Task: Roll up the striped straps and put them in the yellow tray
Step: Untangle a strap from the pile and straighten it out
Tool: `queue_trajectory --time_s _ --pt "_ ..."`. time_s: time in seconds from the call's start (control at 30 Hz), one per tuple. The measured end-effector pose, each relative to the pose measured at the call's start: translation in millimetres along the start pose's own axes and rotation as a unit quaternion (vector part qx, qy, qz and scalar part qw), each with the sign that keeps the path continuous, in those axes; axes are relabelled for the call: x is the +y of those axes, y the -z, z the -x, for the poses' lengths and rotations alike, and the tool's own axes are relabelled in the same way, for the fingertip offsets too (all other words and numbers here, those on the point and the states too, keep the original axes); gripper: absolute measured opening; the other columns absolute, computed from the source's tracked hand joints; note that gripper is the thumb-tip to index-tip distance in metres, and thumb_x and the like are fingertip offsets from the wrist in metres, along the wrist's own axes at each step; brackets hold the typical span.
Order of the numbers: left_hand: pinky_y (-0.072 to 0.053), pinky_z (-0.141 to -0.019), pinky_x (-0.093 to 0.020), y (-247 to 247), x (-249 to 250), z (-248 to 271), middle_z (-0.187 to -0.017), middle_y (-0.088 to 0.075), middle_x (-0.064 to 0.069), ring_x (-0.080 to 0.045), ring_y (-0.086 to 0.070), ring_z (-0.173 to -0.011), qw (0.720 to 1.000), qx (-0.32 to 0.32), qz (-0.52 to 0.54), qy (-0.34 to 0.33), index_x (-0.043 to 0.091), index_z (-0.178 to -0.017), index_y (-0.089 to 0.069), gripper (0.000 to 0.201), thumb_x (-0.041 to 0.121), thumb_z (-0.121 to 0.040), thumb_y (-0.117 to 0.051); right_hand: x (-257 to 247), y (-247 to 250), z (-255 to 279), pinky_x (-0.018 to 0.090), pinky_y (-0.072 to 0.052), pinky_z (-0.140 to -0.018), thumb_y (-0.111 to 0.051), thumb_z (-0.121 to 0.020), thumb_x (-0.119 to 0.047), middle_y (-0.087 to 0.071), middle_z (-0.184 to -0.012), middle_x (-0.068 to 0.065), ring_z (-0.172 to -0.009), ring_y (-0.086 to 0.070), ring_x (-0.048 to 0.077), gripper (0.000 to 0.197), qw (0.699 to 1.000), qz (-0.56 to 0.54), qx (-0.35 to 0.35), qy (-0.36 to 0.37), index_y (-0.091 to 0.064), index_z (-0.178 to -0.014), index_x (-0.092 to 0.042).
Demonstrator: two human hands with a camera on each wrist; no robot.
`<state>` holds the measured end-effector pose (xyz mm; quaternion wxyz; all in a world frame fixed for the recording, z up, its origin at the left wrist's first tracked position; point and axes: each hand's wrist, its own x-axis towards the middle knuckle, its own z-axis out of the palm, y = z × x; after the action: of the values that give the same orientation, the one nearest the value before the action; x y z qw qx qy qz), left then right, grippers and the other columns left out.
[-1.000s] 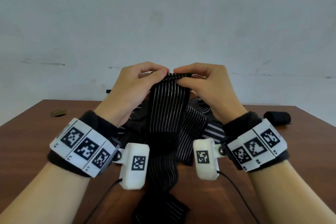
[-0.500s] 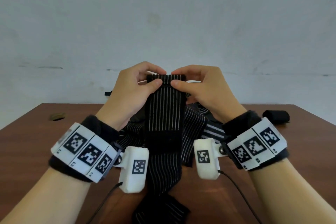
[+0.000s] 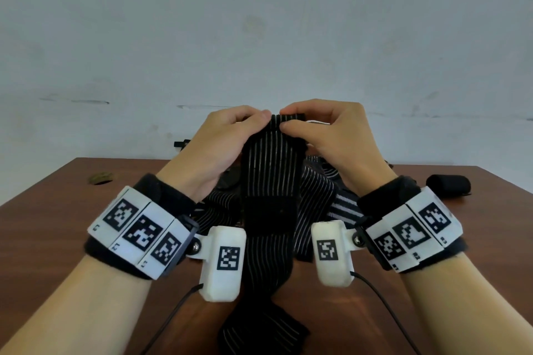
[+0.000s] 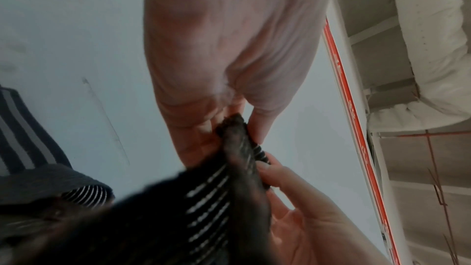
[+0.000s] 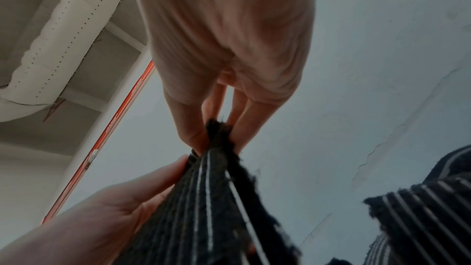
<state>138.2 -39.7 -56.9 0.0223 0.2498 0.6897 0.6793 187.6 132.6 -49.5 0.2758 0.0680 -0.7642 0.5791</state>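
Black strap (image 3: pixel 269 170) with thin white stripes, top edge pinched in my left hand (image 3: pixel 222 150) and right hand (image 3: pixel 331 141), held above the table. It hangs straight down, plain black patch midway, tail crumpled on the near table edge. More striped straps (image 3: pixel 317 196) piled behind it, unrolled.

Strap heap (image 3: pixel 314 199) beneath hands (image 3: pixel 288 138)

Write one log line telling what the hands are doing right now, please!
step: start roll | left hand: pinches strap end | right hand: pinches strap end | striped strap: hangs to table | yellow tray: not seen
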Motion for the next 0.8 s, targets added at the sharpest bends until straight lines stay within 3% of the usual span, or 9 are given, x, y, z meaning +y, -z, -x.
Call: queue_trajectory --time_s 0.13,0.27,0.4,0.67,0.8 --pt "-0.06 -0.086 -0.033 2.9 -2.1 -2.3 -0.101 -0.079 -0.004 -0.019 -0.076 -0.097 1.0 -0.005 0.004 -0.004 0.018 -0.106 -0.078 0.018 0.022 -0.104 -0.061 1.7 2.5 -1.2 0.047 -0.062 -0.077 -0.081 -0.085 -0.006 -0.078 -0.094 0.013 -0.08 -0.073 0.026 0.014 0.999 -0.012 -0.029 -0.024 -0.081 -0.096 -0.015" --pt "-0.062 -0.085 -0.031 3.6 -1.0 -1.1 -0.1 -0.079 -0.004 -0.019 -0.077 -0.097 1.0 0.002 -0.012 -0.026 0.018 -0.109 -0.077 0.016 0.017 -0.103 -0.062 0.5 3.5 -0.4 0.03 -0.061 -0.072 -0.078 -0.092 -0.022 -0.08 -0.097 0.004 -0.088 -0.077 0.015 0.016 0.996 -0.047 -0.063 -0.051 -0.079 -0.105 -0.013" --pt "-0.062 -0.086 -0.033 7.9 0.4 -1.4 -0.1 -0.078 -0.004 -0.018 -0.076 -0.097 0.998 0.013 -0.039 -0.045 0.021 -0.109 -0.077 0.016 0.014 -0.101 -0.065 1.6 2.5 1.3 0.028 -0.061 -0.07 -0.073 -0.095 -0.028 -0.08 -0.097 0.005 -0.088 -0.078 0.016 0.019 0.993 -0.024 -0.091 -0.064 -0.079 -0.107 -0.014" --pt "-0.061 -0.09 -0.038 9.3 -0.8 -1.5 -0.104 -0.079 -0.005 -0.019 -0.076 -0.1 0.999 0.012 -0.029 -0.036 0.018 -0.114 -0.076 0.019 0.011 -0.096 -0.071 5.2 4.4 -2.0 0.022 -0.058 -0.061 -0.072 -0.096 -0.02 -0.081 -0.094 0.006 -0.085 -0.078 0.014 0.018 0.995 -0.012 -0.086 -0.04 -0.076 -0.11 -0.009" --pt "-0.06 -0.082 -0.036 8.9 2.7 1.0 -0.099 -0.08 -0.004 -0.018 -0.078 -0.093 1.0 0.002 -0.02 -0.007 0.017 -0.108 -0.079 0.014 0.019 -0.097 -0.071 6.6 4.2 -3.8 0.022 -0.057 -0.059 -0.07 -0.098 -0.023 -0.08 -0.094 0.006 -0.085 -0.078 0.017 0.018 0.996 0.02 -0.081 -0.027 -0.076 -0.11 -0.011"
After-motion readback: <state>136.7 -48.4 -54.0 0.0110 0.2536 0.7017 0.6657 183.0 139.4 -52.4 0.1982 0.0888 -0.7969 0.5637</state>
